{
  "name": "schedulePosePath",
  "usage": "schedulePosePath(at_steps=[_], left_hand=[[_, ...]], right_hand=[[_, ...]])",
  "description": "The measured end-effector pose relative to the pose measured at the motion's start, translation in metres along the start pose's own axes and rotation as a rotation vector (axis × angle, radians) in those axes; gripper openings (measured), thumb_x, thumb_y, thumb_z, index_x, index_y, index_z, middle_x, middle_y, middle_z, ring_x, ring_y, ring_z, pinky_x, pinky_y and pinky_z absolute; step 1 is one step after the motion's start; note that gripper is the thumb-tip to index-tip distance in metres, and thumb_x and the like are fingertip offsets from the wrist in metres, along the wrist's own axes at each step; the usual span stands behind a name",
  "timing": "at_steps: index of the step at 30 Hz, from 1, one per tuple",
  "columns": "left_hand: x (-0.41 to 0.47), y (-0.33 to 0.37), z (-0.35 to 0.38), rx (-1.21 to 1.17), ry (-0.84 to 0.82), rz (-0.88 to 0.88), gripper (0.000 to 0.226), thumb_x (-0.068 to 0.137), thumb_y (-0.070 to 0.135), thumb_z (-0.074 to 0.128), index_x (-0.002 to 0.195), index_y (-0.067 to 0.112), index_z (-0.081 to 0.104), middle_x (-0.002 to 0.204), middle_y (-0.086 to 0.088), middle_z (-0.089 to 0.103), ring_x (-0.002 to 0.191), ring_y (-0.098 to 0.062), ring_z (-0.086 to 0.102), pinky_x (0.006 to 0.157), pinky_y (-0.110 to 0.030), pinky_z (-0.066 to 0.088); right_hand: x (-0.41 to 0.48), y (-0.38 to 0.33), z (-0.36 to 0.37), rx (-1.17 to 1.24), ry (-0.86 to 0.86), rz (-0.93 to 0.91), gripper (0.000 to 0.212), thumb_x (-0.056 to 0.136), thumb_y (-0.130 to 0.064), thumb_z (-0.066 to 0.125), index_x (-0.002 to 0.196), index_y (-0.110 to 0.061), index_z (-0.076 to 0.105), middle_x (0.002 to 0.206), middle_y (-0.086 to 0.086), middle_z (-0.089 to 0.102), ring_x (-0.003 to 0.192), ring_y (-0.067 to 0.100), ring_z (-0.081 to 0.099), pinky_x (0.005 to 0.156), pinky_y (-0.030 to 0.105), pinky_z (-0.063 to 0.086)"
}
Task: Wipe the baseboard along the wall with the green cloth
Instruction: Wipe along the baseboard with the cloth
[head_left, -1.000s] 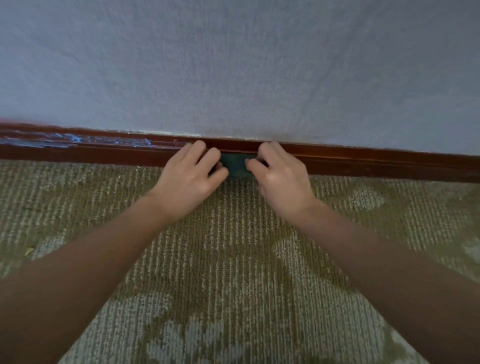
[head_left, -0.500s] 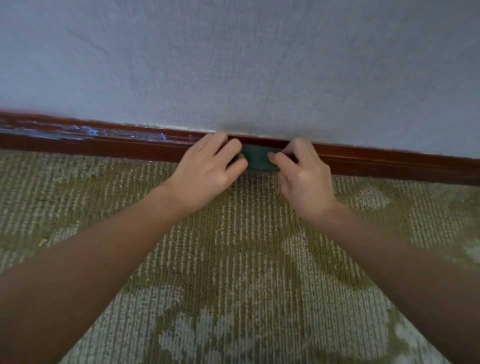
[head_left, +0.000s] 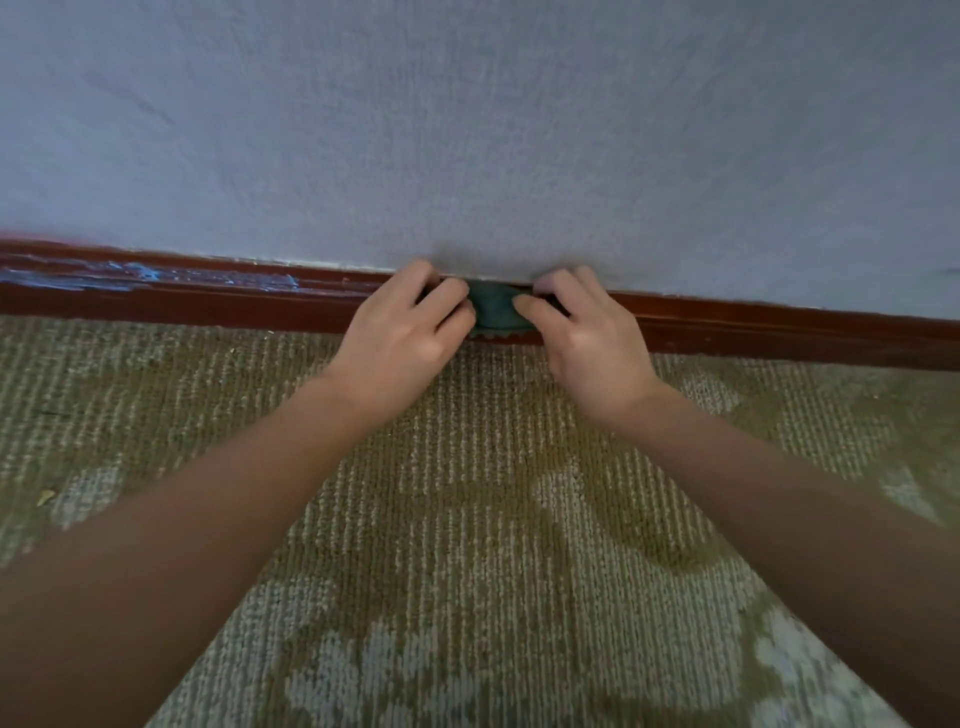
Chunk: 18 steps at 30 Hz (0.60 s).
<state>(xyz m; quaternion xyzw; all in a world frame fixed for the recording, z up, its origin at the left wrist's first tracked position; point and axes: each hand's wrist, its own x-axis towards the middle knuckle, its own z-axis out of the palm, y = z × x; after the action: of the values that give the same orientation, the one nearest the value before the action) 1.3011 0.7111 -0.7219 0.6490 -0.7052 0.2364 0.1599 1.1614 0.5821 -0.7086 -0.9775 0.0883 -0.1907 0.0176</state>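
The baseboard (head_left: 208, 306), dark red-brown wood, runs its long axis from 9 o'clock to 3 o'clock across the view, dipping slightly toward the right. It sits between the pale blue-grey wall (head_left: 467, 130) at 12 o'clock and the olive patterned carpet (head_left: 467, 493) at 6 o'clock. At the far 9 o'clock end its upper face carries pale blue scuffs (head_left: 130, 273), and a small scrap (head_left: 45, 497) lies on the carpet at 8 o'clock.

The left hand (head_left: 402, 338) comes in from 7 o'clock. Its fingers are bent, their tips reach up to the top edge of the baseboard, and its thumb meets the left end of the green cloth (head_left: 493, 312); it grips that end.

The green cloth is bunched into a small wad pressed flat against the face of the baseboard, just above frame centre at 12 o'clock. Its long axis lies along the board, 9 to 3 o'clock, and a scalloped lower hem shows just above the carpet line. Only the middle strip is visible between the two hands.

The right hand (head_left: 592, 343) enters from 5 o'clock, fingers curled against the board, and pinches the right end of the cloth.
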Motion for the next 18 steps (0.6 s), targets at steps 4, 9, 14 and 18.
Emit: schedulePosePath(at_steps=[4, 9, 14, 18], left_hand=[[-0.008, -0.008, -0.005, -0.019, -0.059, -0.006, 0.017, 0.084, -0.011, 0.052, 0.079, -0.008, 0.068, 0.079, -0.02, 0.065, 0.065, -0.029, 0.058, 0.059, -0.036, 0.049], [-0.024, -0.018, -0.009, -0.032, -0.072, -0.055, 0.018, 0.085, -0.011, 0.05, 0.083, -0.011, 0.067, 0.088, -0.023, 0.066, 0.069, -0.033, 0.059, 0.062, -0.038, 0.048], [-0.004, 0.002, 0.004, -0.03, -0.002, -0.038, 0.018, 0.086, -0.01, 0.051, 0.081, -0.011, 0.068, 0.087, -0.023, 0.066, 0.069, -0.032, 0.06, 0.065, -0.037, 0.048], [-0.006, -0.003, 0.0, -0.022, -0.048, 0.015, 0.026, 0.089, -0.008, 0.043, 0.084, -0.011, 0.068, 0.09, -0.025, 0.067, 0.07, -0.033, 0.061, 0.066, -0.037, 0.048]], right_hand=[[0.003, -0.013, 0.006, 0.063, 0.078, 0.092, 0.035, 0.057, 0.024, 0.068, 0.088, 0.009, 0.067, 0.083, 0.023, 0.063, 0.074, 0.035, 0.061, 0.05, 0.034, 0.051], [0.015, -0.027, 0.015, 0.121, 0.053, 0.041, 0.036, 0.057, 0.024, 0.067, 0.09, 0.01, 0.066, 0.085, 0.023, 0.063, 0.076, 0.035, 0.061, 0.05, 0.035, 0.051], [0.001, 0.0, 0.001, 0.04, 0.013, -0.016, 0.039, 0.054, 0.024, 0.067, 0.091, 0.01, 0.066, 0.085, 0.025, 0.063, 0.076, 0.036, 0.061, 0.05, 0.033, 0.048], [-0.001, -0.007, 0.008, 0.1, 0.079, 0.078, 0.034, 0.059, 0.025, 0.066, 0.089, 0.01, 0.067, 0.085, 0.024, 0.063, 0.077, 0.036, 0.061, 0.053, 0.036, 0.053]])
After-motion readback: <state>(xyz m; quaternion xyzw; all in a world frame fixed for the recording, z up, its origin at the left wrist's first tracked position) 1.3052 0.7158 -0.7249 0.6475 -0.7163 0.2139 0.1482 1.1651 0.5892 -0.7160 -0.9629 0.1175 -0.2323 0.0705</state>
